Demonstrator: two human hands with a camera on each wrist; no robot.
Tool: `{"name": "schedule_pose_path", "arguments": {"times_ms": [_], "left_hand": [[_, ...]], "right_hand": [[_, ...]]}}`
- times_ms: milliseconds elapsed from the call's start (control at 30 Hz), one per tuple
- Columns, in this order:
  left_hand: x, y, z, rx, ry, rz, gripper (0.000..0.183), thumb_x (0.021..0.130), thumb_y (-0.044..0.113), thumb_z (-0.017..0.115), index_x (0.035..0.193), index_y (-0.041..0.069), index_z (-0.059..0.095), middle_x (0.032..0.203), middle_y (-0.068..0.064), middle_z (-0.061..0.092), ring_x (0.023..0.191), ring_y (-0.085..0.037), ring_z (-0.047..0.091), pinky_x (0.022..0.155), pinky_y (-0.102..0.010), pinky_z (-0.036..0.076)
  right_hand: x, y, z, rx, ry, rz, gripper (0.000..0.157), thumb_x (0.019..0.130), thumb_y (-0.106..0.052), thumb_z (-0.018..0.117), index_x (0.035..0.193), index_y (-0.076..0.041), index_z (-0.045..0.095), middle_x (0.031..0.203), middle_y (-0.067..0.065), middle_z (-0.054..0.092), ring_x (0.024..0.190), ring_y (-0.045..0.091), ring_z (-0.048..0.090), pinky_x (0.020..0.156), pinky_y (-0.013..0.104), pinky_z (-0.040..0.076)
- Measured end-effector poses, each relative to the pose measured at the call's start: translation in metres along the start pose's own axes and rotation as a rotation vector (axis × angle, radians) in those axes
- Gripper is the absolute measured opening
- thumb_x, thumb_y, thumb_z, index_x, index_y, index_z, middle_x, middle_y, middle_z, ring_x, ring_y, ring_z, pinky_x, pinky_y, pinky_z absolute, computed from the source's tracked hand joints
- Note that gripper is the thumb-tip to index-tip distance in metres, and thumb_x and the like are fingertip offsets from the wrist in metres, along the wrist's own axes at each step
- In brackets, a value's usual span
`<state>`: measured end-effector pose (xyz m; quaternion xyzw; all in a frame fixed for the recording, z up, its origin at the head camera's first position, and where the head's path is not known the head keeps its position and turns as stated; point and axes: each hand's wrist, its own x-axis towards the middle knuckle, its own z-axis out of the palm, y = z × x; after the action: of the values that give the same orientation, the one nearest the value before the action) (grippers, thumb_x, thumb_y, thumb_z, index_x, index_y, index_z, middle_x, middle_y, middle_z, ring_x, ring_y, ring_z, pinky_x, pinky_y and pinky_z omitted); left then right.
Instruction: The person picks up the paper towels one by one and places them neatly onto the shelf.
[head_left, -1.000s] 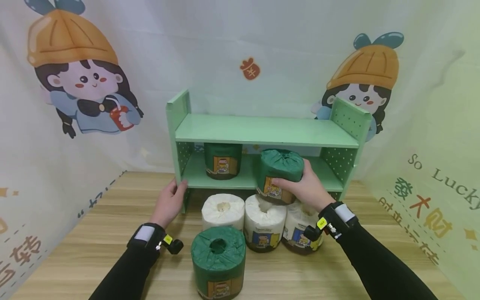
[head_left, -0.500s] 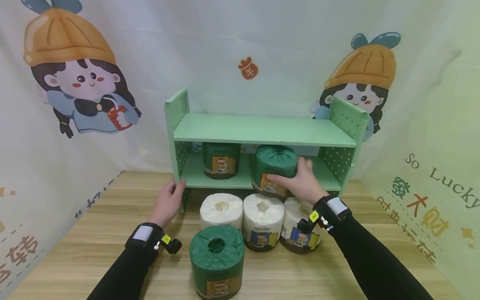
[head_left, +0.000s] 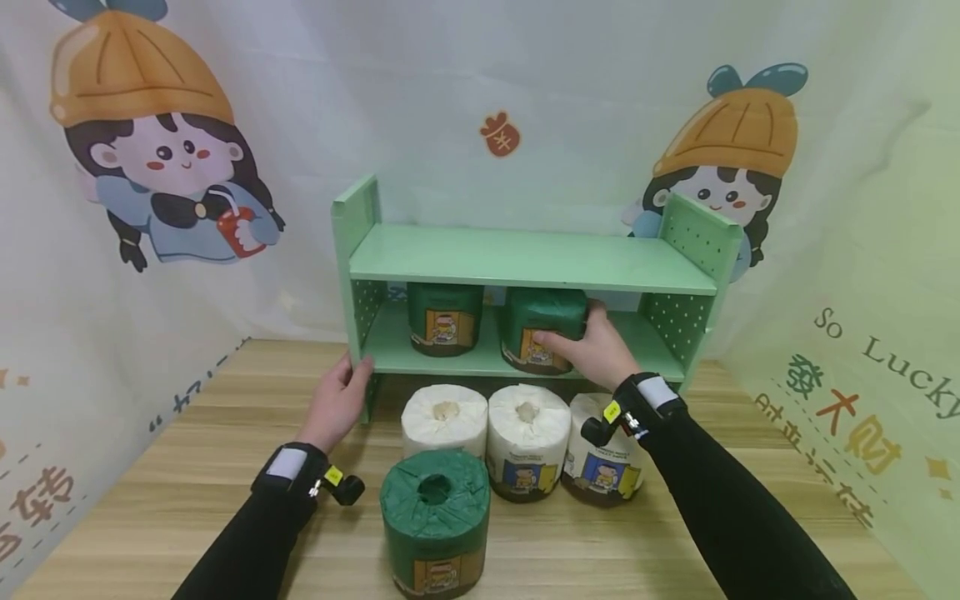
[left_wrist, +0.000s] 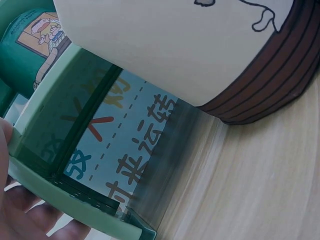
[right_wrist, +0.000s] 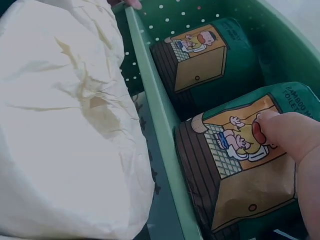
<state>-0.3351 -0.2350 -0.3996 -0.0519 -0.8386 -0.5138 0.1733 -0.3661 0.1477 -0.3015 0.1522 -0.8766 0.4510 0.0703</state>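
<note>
In the head view my right hand [head_left: 602,354] grips a green-wrapped toilet paper roll [head_left: 542,312], its thumb across the printed front. That roll stands at the front of the lower board of a light green shelf [head_left: 525,254]. Left of it, apart, another green toilet paper roll [head_left: 444,318] stands on the same board; the upper board hides both tops partly. My left hand [head_left: 337,404] holds the shelf's left side panel. In the left wrist view several fingers [left_wrist: 37,212] lie behind that panel.
On the wooden table [head_left: 202,483] before the shelf stand a left white roll [head_left: 445,417], a middle white roll [head_left: 527,442] and a right white roll [head_left: 603,458]. A third green roll [head_left: 435,521] is nearest me. Printed cloth [head_left: 420,108] hangs behind.
My right hand has moved the green roll back, down and slightly left, from above the white rolls onto the lower board. The left hand stays on the side panel.
</note>
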Motion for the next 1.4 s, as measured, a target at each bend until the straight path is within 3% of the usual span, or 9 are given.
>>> {"name": "schedule_pose_path", "arguments": {"times_ms": [267, 500, 667, 867, 1000, 1267, 1400], "left_hand": [[0.000, 0.001, 0.002, 0.012, 0.003, 0.007, 0.055, 0.107, 0.050, 0.036, 0.151, 0.018, 0.040, 0.141, -0.017, 0.048, 0.125, -0.033, 0.044, 0.096, -0.059, 0.044], [0.001, 0.004, 0.003, -0.006, -0.002, 0.007, 0.054, 0.107, 0.050, 0.037, 0.151, 0.018, 0.041, 0.142, -0.016, 0.047, 0.125, -0.032, 0.045, 0.096, -0.059, 0.045], [0.001, 0.004, 0.004, -0.010, 0.002, 0.019, 0.054, 0.107, 0.049, 0.038, 0.151, 0.017, 0.041, 0.141, -0.016, 0.048, 0.125, -0.031, 0.045, 0.096, -0.058, 0.045], [0.000, 0.004, 0.004, -0.009, -0.003, 0.020, 0.053, 0.107, 0.048, 0.038, 0.151, 0.017, 0.041, 0.141, -0.017, 0.049, 0.123, -0.032, 0.046, 0.093, -0.059, 0.046], [0.000, 0.005, 0.005, -0.011, -0.008, 0.008, 0.054, 0.107, 0.050, 0.037, 0.151, 0.019, 0.041, 0.141, -0.016, 0.049, 0.123, -0.031, 0.046, 0.094, -0.058, 0.046], [0.001, 0.001, 0.002, -0.035, -0.016, 0.017, 0.055, 0.107, 0.050, 0.037, 0.153, 0.019, 0.037, 0.146, -0.014, 0.043, 0.128, -0.031, 0.040, 0.099, -0.059, 0.041], [0.000, 0.000, 0.001, -0.036, -0.010, 0.019, 0.054, 0.108, 0.047, 0.037, 0.152, 0.017, 0.037, 0.146, -0.015, 0.042, 0.128, -0.031, 0.040, 0.099, -0.059, 0.041]], "right_hand": [[0.007, -0.001, 0.004, -0.107, 0.067, -0.042, 0.085, 0.088, -0.050, 0.073, 0.147, -0.006, 0.030, 0.130, 0.024, 0.033, 0.118, 0.033, 0.035, 0.092, 0.053, 0.047], [0.012, -0.003, 0.007, -0.100, 0.069, -0.088, 0.063, 0.095, -0.035, 0.069, 0.139, -0.003, 0.037, 0.124, 0.016, 0.051, 0.112, 0.029, 0.051, 0.096, 0.050, 0.046], [0.012, -0.005, 0.011, -0.122, 0.028, -0.061, 0.055, 0.101, -0.034, 0.061, 0.139, -0.005, 0.035, 0.124, 0.016, 0.055, 0.115, 0.029, 0.052, 0.097, 0.051, 0.045], [0.009, -0.005, 0.011, -0.068, 0.014, -0.064, 0.056, 0.101, -0.033, 0.061, 0.141, -0.006, 0.033, 0.126, 0.016, 0.055, 0.115, 0.028, 0.052, 0.098, 0.050, 0.045], [0.005, -0.003, 0.006, -0.023, 0.013, -0.065, 0.065, 0.099, -0.037, 0.064, 0.146, -0.006, 0.031, 0.130, 0.016, 0.052, 0.118, 0.029, 0.050, 0.099, 0.051, 0.044], [-0.007, -0.003, 0.002, -0.083, 0.011, 0.005, 0.094, 0.097, -0.048, 0.062, 0.155, 0.001, 0.008, 0.152, 0.027, 0.023, 0.131, 0.041, 0.032, 0.104, 0.057, 0.037], [-0.013, -0.006, 0.003, -0.091, 0.005, 0.013, 0.095, 0.097, -0.049, 0.061, 0.155, 0.002, 0.006, 0.151, 0.029, 0.022, 0.130, 0.041, 0.034, 0.102, 0.056, 0.040]]}}
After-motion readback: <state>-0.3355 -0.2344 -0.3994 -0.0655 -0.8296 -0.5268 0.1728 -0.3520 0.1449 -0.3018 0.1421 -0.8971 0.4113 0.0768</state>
